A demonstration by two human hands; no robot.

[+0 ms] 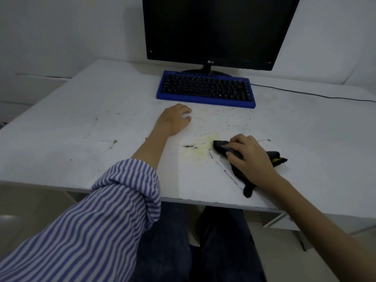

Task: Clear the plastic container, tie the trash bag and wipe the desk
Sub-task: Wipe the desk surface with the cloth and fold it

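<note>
cloth pressed to the stain

a dark cloth [221, 146] lies on the white tabletop [81, 119], its front edge touching a yellowish stain [200, 148] near the middle of the surface. the right hand [251, 157] lies flat on top of the cloth, fingers [234, 154] spread over its front part, the grip pressing it down rather than wrapped around it. part of the cloth, with a yellow patch, sticks out behind the hand to the right, and a dark tail trails toward the near edge of the tabletop.

the left hand [175, 120] rests palm down on the bare tabletop, just beyond and left of the stain, holding nothing, its fingers loosely curled. a rolled blue-and-white striped sleeve [114, 200] covers the left arm.

dark specks and thin dark lines mark the surface around the stain. farther back stands a blue keyboard [205, 88] with black keys, and behind it a dark lg monitor [213, 31].
</note>
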